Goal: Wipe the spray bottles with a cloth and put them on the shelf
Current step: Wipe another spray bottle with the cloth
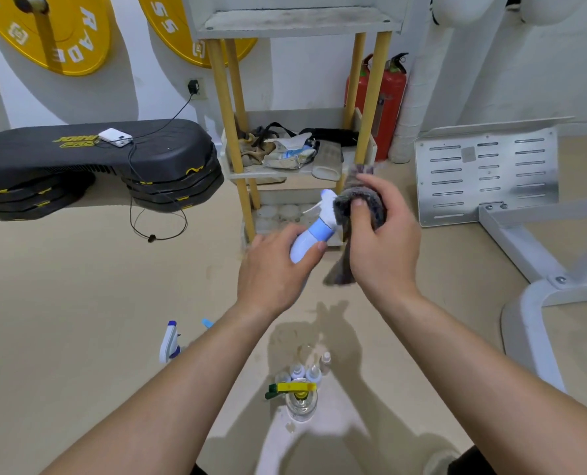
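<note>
The spray bottle (pixel 306 240) is held in the air in front of the shelf (pixel 224 97), tilted with its head up and away; a slip is judged possible, since only its lower body is gripped by the left hand (pixel 272 269) while the head is rubbed; a fall would land near the yellow-capped bottle (pixel 297 399) on the floor; the trigger could also be squeezed through the cloth (pixel 376 209); both forearms are stretched forward; the cloth is clasped round the bottle's head by the right hand (pixel 384 245), thumb pressed on it, 1 tail left hanging.
</note>
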`<state>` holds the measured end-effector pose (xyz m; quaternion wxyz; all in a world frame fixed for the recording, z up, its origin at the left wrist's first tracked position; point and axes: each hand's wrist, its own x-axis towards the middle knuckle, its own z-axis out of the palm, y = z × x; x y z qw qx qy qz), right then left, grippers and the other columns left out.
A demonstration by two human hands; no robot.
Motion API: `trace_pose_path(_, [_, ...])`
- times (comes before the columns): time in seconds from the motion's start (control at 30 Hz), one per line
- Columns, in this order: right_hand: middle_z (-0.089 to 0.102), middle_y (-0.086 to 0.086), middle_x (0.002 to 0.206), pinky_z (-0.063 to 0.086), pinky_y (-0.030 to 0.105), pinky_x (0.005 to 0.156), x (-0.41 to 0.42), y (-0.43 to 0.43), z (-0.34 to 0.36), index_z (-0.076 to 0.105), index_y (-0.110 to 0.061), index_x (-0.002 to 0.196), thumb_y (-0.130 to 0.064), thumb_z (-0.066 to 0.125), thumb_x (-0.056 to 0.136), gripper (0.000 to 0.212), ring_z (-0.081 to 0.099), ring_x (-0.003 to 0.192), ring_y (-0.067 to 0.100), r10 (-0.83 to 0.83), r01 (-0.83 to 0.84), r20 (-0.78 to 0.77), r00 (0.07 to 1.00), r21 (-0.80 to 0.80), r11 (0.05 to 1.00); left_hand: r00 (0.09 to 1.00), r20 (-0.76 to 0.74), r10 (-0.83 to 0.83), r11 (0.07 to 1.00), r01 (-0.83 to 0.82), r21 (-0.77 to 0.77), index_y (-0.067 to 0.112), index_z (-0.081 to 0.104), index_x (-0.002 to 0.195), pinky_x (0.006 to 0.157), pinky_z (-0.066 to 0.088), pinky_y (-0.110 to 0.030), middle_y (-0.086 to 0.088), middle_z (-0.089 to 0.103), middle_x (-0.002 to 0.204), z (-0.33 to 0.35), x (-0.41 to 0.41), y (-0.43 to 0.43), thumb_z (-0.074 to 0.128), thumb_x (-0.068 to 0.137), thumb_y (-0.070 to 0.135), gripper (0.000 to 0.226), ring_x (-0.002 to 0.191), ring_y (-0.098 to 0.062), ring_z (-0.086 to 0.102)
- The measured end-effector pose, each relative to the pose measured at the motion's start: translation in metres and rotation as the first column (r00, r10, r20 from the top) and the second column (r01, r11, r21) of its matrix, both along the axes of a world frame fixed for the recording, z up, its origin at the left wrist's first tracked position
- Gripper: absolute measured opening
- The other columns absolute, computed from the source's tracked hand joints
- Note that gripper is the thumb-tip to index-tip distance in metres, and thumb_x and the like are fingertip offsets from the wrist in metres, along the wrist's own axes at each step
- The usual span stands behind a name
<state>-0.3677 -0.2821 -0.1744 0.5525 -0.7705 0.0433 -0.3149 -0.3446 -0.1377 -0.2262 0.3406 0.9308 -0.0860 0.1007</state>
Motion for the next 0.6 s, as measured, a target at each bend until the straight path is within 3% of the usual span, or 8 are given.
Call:
trace_pose_path(0.1, [0.070, -0.003, 0.113, 0.042, 0.018, 0.097, 0.011, -0.010, -0.007, 0.071, -0.015, 0.110, -0.009, 0.059, 0.093, 0.022, 0.061, 0.112, 0.013, 0.127, -0.132, -0.039, 0.991, -0.354, 0.926, 0.993, 0.111, -0.046, 0.978, 0.022, 0.210, 0.032, 0.057, 0.103, 0.075, 0.043, -0.040, 0.011, 0.064, 0.098, -0.001, -0.003, -0.004, 0.045, 0.094, 0.068, 0.039, 0.093, -0.022, 0.045])
trace_pose_path(0.17, [0.071, -0.001, 0.113, 0.042, 0.030, 0.109, 0.015, -0.011, -0.022, 0.072, -0.013, 0.106, -0.010, 0.058, 0.093, 0.019, 0.058, 0.122, 0.021, 0.160, -0.206, -0.132, 0.978, -0.530, 0.822, 0.987, 0.152, -0.049, 0.968, 0.010, 0.251, 0.029, 0.048, 0.091, 0.070, 0.038, -0.038, 0.011, 0.058, 0.088, -0.001, -0.004, -0.004, 0.046, 0.095, 0.065, 0.036, 0.088, -0.022, 0.042])
trace_pose_path(0.23, [0.070, -0.001, 0.121, 0.037, 0.039, 0.116, 0.015, -0.009, -0.032, 0.072, -0.013, 0.112, -0.012, 0.057, 0.095, 0.023, 0.049, 0.137, 0.023, 0.170, -0.253, -0.196, 0.966, -0.566, 0.785, 0.992, 0.121, -0.039, 0.974, 0.011, 0.225, 0.033, 0.034, 0.083, 0.067, 0.027, -0.034, 0.014, 0.047, 0.081, 0.000, -0.006, -0.001, 0.047, 0.095, 0.061, 0.033, 0.085, -0.019, 0.036])
trace_pose_path(0.3, [0.069, -0.001, 0.122, 0.035, 0.035, 0.117, 0.011, -0.005, -0.034, 0.071, -0.014, 0.114, -0.013, 0.055, 0.097, 0.023, 0.047, 0.139, 0.021, 0.198, -0.271, -0.187, 0.962, -0.565, 0.780, 0.996, 0.090, -0.020, 0.982, 0.003, 0.187, 0.036, 0.031, 0.086, 0.068, 0.025, -0.032, 0.014, 0.050, 0.085, 0.001, -0.005, 0.001, 0.047, 0.093, 0.059, 0.029, 0.086, -0.016, 0.033])
trace_pose_path(0.4, [0.065, -0.005, 0.107, 0.038, 0.017, 0.096, 0.002, -0.003, -0.026, 0.067, -0.015, 0.107, -0.009, 0.053, 0.098, 0.018, 0.057, 0.114, 0.018, 0.234, -0.252, -0.100, 0.967, -0.498, 0.830, 0.996, 0.084, 0.013, 0.982, -0.029, 0.186, 0.034, 0.043, 0.093, 0.072, 0.035, -0.036, 0.014, 0.062, 0.098, -0.001, -0.002, 0.002, 0.045, 0.092, 0.064, 0.030, 0.091, -0.019, 0.040])
trace_pose_path(0.47, [0.064, -0.007, 0.099, 0.040, 0.013, 0.084, -0.003, -0.004, -0.017, 0.064, -0.019, 0.103, -0.008, 0.051, 0.099, 0.017, 0.058, 0.097, 0.012, 0.219, -0.219, -0.041, 0.975, -0.345, 0.913, 0.996, 0.065, 0.067, 0.989, -0.076, 0.131, 0.032, 0.053, 0.102, 0.077, 0.042, -0.041, 0.013, 0.064, 0.102, -0.002, 0.000, 0.003, 0.047, 0.093, 0.063, 0.033, 0.096, -0.022, 0.045])
trace_pose_path(0.53, [0.063, -0.011, 0.089, 0.043, 0.015, 0.076, -0.006, -0.008, -0.009, 0.060, -0.024, 0.097, -0.010, 0.049, 0.101, 0.018, 0.058, 0.084, 0.003, 0.170, -0.173, -0.043, 0.985, -0.093, 0.980, 0.993, 0.005, 0.117, 0.992, -0.117, -0.046, 0.031, 0.056, 0.103, 0.074, 0.043, -0.040, 0.010, 0.064, 0.098, -0.002, 0.001, 0.005, 0.051, 0.096, 0.058, 0.028, 0.096, -0.023, 0.049])
trace_pose_path(0.6, [0.061, -0.013, 0.081, 0.044, 0.019, 0.071, -0.007, -0.012, -0.005, 0.061, -0.022, 0.091, -0.009, 0.048, 0.100, 0.020, 0.056, 0.075, -0.001, 0.150, -0.136, -0.130, 0.980, 0.108, 0.985, 0.988, -0.090, 0.128, 0.941, -0.150, -0.304, 0.030, 0.055, 0.101, 0.068, 0.042, -0.035, 0.007, 0.065, 0.093, -0.002, 0.003, 0.007, 0.053, 0.098, 0.054, 0.024, 0.093, -0.023, 0.056])
